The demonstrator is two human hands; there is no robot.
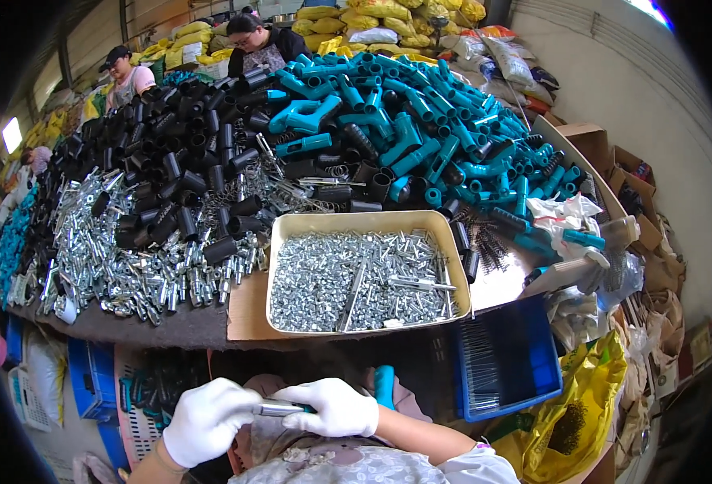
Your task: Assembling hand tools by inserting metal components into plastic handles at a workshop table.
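Gloved left hand (207,419) and right hand (336,406) together, clamped on a metal rod (279,409), below table edge (170,331)

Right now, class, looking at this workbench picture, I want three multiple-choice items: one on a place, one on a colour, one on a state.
1. Where does the beige tray of small metal parts lie?
A. on the bench edge, in front of the piles
B. on the floor
C. on top of the sacks

2. What colour are the T-shaped plastic handles heaped at the back right?
A. red
B. teal
C. white

3. What are the gloved hands doing?
A. resting empty
B. holding a silvery metal piece between them
C. reaching into the tray

Key: 1 A, the tray sits at the near bench edge below the black tubes. 2 B, the heap is teal. 3 B, the left hand and right hand meet on a metal piece.
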